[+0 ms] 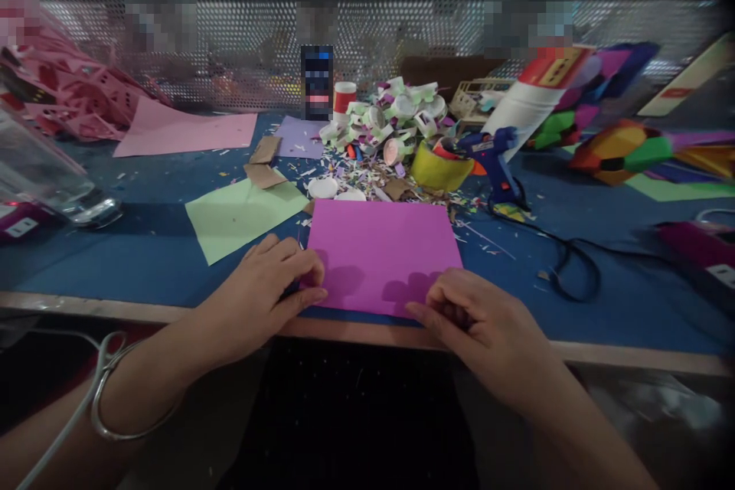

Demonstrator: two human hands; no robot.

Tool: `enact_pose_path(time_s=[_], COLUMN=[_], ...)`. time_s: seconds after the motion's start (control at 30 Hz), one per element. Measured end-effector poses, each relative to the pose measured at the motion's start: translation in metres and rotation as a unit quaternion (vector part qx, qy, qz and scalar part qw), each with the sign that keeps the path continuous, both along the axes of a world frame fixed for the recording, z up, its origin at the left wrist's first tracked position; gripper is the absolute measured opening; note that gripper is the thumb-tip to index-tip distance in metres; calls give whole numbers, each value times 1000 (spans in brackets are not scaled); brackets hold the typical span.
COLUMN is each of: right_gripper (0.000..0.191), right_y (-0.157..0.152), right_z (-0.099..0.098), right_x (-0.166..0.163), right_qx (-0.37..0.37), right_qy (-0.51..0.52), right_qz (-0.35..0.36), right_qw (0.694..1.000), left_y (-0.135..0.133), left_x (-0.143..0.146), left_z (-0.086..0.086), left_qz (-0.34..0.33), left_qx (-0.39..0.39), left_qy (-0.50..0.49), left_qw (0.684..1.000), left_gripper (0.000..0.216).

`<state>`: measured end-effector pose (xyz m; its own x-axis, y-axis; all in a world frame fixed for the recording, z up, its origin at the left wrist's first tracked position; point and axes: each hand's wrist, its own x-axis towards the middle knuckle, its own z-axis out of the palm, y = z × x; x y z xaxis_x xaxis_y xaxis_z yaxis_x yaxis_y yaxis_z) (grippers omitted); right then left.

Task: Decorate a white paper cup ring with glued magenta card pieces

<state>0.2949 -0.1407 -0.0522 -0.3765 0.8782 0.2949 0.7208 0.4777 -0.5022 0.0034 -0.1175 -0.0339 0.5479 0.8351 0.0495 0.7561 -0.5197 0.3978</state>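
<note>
Two hands (264, 283) (491, 321), one magenta sheet (382, 249), one glue gun (498, 172)

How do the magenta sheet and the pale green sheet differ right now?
The magenta sheet lies nearly square to the bench edge; the pale green sheet lies askew. The left hand and right hand touch the magenta one; neither holds the green one. Both look thin.

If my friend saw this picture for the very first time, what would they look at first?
Probably the bright magenta sheet near the front edge of the blue table, with the left hand at its lower left and the right hand at its lower right. Next might come the messy heap of pale green and white pieces behind it, and the blue glue gun to the heap's right.
</note>
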Motion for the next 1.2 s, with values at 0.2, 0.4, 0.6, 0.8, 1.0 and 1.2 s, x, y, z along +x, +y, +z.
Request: enact_pose_path(time_s=[0.2,0.4,0.6,0.8,1.0,1.2], right_gripper=[34,28,26,23,21,21], right_y=[-1,-3,-4,-5,-4,-2], right_z=[2,4,2,5,7,6], right_x=[-1,9,22,21,23,24], right_qx=[-6,-33,-35,-55,-81,-90], right_qy=[1,3,3,18,43,51], right_qz=[1,-12,-18,-5,22,38], right_qw=[1000,999,999,998,996,994], left_y=[-4,-8,-27,-44,-55,-53], left_x=[-2,-2,28,60,65,78], left_z=[-13,-8,9,15,13,15], left_qz=[-70,-111,-147,-118,-67,-90], left_qx=[98,143,192,143,172,220], left_qy=[51,68,121,250,284,305], left_qw=[991,981,963,951,941,922], left_gripper=[57,69,47,30,54,70])
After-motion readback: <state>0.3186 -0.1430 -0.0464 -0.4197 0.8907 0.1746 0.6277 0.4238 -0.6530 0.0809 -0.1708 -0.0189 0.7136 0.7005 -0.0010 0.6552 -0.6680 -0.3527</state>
